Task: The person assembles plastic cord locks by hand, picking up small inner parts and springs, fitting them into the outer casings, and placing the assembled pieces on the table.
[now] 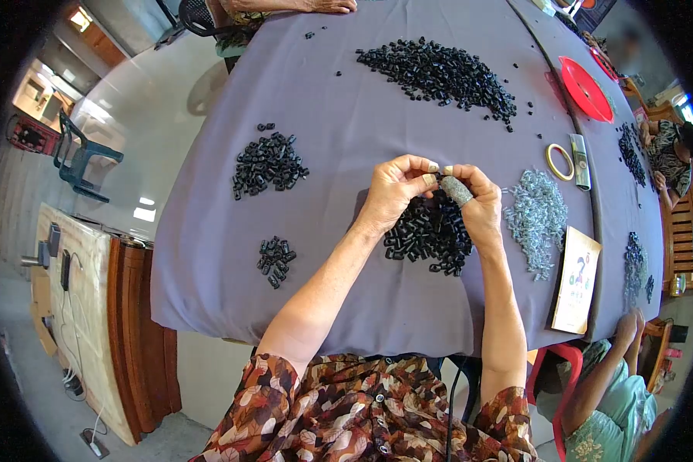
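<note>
My left hand (399, 191) and my right hand (479, 202) meet at the middle of the table, fingertips pinched together. Between them is a small black plastic part (438, 176), mostly covered by the fingers. A grey wrap (456, 190) covers my right thumb. Right below the hands lies a pile of black plastic parts (430, 239). Beside my right hand spreads a heap of small clear plastic pieces (536, 219). To the left of my left hand are a medium black pile (268, 163) and a smaller black pile (276, 260).
A large black heap (439, 77) lies at the far side. On the right are a tape roll (560, 162), a green-and-clear packet (580, 162), a booklet (577, 281) and a red tray (585, 90). Other people sit around the grey-covered table (339, 308); one person's hand (333, 5) rests at the far edge.
</note>
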Demonstrator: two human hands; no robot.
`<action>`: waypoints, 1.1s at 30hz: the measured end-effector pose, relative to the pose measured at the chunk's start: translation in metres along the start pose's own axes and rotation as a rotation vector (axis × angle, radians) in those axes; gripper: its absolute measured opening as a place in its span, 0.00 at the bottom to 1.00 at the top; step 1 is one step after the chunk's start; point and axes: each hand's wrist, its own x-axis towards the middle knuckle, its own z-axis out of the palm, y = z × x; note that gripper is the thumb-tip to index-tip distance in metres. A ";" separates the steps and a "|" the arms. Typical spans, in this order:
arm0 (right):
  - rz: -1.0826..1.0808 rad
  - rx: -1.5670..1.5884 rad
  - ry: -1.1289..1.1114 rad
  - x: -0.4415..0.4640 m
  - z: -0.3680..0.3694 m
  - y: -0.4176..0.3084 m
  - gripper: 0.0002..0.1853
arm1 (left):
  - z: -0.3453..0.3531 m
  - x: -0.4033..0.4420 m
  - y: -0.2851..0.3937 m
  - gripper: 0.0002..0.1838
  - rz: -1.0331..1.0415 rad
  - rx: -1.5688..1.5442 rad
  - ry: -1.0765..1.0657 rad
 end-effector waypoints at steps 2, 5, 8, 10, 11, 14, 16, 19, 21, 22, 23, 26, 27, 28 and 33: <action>-0.003 0.014 -0.002 0.001 -0.001 0.003 0.07 | -0.001 0.000 0.001 0.06 0.011 0.002 -0.004; 0.012 0.045 -0.016 0.001 -0.002 0.004 0.07 | -0.002 0.000 0.000 0.06 0.020 -0.024 -0.011; 0.021 0.094 -0.028 0.002 -0.004 0.005 0.07 | -0.002 -0.001 0.002 0.06 -0.004 -0.043 -0.011; 0.025 0.118 -0.026 0.002 -0.005 0.007 0.06 | -0.002 -0.001 0.003 0.06 -0.030 -0.042 -0.002; 0.029 0.123 -0.021 0.003 -0.005 0.009 0.06 | -0.002 -0.002 0.004 0.06 -0.039 -0.040 -0.001; 0.036 0.206 -0.006 0.003 -0.003 0.010 0.06 | -0.002 -0.002 0.003 0.06 -0.048 -0.027 0.001; 0.050 0.253 -0.009 0.004 -0.003 0.011 0.05 | -0.004 -0.001 0.000 0.06 -0.030 -0.010 -0.003; 0.078 0.253 -0.035 0.004 -0.004 0.013 0.04 | -0.005 0.000 -0.001 0.06 -0.019 0.002 -0.021; 0.087 0.219 -0.055 0.004 -0.004 0.014 0.03 | -0.005 0.000 0.000 0.06 -0.030 0.007 -0.020; 0.074 0.216 -0.059 0.004 -0.004 0.014 0.03 | -0.005 0.000 0.000 0.06 -0.034 0.010 -0.019; 0.062 0.214 -0.064 0.003 -0.004 0.013 0.03 | -0.005 -0.001 0.001 0.06 -0.031 0.017 -0.019; 0.024 0.181 -0.049 0.003 -0.001 0.013 0.03 | -0.004 -0.001 0.003 0.06 -0.020 0.028 -0.023; 0.012 0.166 -0.040 0.003 0.000 0.012 0.03 | -0.004 -0.001 0.002 0.06 -0.017 0.028 -0.028; 0.027 0.178 -0.039 0.003 0.000 0.013 0.03 | -0.004 -0.001 0.002 0.06 -0.015 0.028 -0.033; 0.127 0.251 -0.041 0.003 -0.003 0.011 0.05 | -0.003 -0.002 0.003 0.06 -0.015 0.019 -0.024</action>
